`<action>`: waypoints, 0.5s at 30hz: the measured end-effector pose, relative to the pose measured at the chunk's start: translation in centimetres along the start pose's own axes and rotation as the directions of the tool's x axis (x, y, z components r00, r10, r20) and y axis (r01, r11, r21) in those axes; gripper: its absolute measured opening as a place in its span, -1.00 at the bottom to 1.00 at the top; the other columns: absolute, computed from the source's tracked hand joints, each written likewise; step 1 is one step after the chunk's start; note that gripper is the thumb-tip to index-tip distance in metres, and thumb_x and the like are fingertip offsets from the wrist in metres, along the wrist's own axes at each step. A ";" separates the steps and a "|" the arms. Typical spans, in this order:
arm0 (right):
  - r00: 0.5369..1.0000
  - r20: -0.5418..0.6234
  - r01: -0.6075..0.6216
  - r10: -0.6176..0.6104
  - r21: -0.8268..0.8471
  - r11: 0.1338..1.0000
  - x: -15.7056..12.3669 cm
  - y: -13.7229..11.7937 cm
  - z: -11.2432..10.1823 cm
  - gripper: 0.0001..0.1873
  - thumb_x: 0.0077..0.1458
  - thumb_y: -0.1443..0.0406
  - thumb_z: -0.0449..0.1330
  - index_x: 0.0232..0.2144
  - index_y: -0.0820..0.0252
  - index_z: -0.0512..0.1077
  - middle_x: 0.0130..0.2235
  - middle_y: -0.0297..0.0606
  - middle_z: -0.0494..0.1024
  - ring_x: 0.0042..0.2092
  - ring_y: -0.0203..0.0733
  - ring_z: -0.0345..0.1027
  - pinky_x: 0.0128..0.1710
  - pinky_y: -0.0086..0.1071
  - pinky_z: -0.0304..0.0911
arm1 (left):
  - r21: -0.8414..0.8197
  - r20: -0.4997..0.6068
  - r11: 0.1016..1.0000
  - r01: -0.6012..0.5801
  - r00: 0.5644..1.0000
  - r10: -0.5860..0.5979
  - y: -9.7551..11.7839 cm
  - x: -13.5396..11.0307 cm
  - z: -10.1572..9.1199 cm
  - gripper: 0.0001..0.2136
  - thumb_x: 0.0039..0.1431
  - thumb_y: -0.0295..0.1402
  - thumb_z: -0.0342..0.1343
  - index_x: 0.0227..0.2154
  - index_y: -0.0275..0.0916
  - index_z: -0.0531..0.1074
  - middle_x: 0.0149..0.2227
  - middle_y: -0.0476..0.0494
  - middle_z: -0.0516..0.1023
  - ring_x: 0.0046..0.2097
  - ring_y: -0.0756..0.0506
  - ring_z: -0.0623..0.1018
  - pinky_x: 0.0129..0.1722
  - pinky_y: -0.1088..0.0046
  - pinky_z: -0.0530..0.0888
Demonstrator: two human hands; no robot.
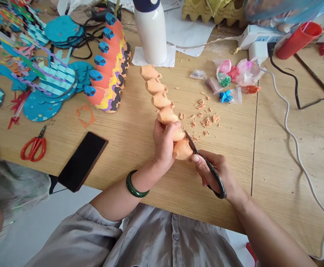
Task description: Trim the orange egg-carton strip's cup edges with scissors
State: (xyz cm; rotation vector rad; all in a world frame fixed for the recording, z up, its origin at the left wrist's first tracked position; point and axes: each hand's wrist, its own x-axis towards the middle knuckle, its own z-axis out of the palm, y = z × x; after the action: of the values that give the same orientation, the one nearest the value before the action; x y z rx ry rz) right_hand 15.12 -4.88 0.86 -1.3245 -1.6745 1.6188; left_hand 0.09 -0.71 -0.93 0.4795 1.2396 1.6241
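A long orange strip of bumpy moulded cups (158, 94) lies on the wooden table (128, 148), running from the middle toward me. My left hand (164, 142), with a green bangle on its wrist, is closed round the near end of the strip. My right hand (216, 172) grips black-handled scissors (206, 165), whose blades touch the right side of the nearest cup. Orange trimmings (204, 120) are scattered just right of the strip.
A painted orange, yellow and black strip with blue tips (109, 66) stands to the left, beside blue woven paper discs (53, 79). Red scissors (34, 146) and a black phone (82, 161) lie near the front edge. A white bottle (150, 31), clay packets (234, 76), a power strip (257, 37) and a red cup (299, 39) are at the back. Another person's sleeve (9, 185) is at far left.
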 end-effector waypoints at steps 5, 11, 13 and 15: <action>1.000 -0.016 -0.007 0.006 -0.038 0.999 -0.1 -0.3 0.0 -0.40 0.22 -0.22 0.15 -0.51 0.15 0.35 -0.66 -0.48 0.20 -0.61 -0.37 0.08 -0.60 -0.40 -0.02 | -0.034 0.001 0.999 -0.006 1.000 0.006 0.0 0.0 -0.1 -0.81 0.01 -0.38 0.25 -0.32 -0.18 0.37 -0.29 -0.02 0.49 -0.25 -0.03 0.50 -0.18 0.44 0.48; 0.999 0.029 -0.027 0.026 0.026 0.999 0.3 -0.3 -0.3 -0.40 0.18 -0.26 0.16 -0.43 0.14 0.34 -0.61 -0.47 0.28 -0.59 -0.36 0.16 -0.60 -0.41 0.05 | -0.002 0.036 1.000 -0.019 0.999 0.019 -0.1 0.0 0.1 -0.83 0.04 -0.37 0.22 -0.29 -0.17 0.39 -0.20 -0.08 0.56 -0.13 -0.09 0.56 -0.09 0.40 0.50; 0.999 0.030 -0.014 0.014 0.026 1.000 0.4 -0.4 -0.4 -0.39 0.17 -0.28 0.15 -0.44 0.13 0.31 -0.60 -0.45 0.29 -0.57 -0.35 0.17 -0.58 -0.41 0.06 | 0.011 0.055 1.000 -0.016 0.998 0.015 -0.1 -0.2 0.3 -0.80 0.06 -0.36 0.21 -0.23 -0.16 0.41 -0.15 -0.11 0.58 -0.09 -0.12 0.57 -0.05 0.37 0.51; 1.000 0.022 0.001 -0.001 0.006 1.000 0.5 -0.4 -0.5 -0.38 0.17 -0.28 0.14 -0.45 0.13 0.31 -0.59 -0.44 0.29 -0.55 -0.34 0.17 -0.56 -0.40 0.07 | 0.020 0.070 1.000 -0.018 0.997 0.017 0.0 -0.4 0.3 -0.78 0.08 -0.35 0.21 -0.18 -0.15 0.41 -0.11 -0.14 0.59 -0.06 -0.14 0.57 -0.03 0.35 0.52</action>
State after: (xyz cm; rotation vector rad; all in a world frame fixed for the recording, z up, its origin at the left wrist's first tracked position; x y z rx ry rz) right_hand 15.19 -4.18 1.21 -1.3079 -1.6814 1.6418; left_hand 0.55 -0.93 -0.74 0.5566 1.2043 1.5972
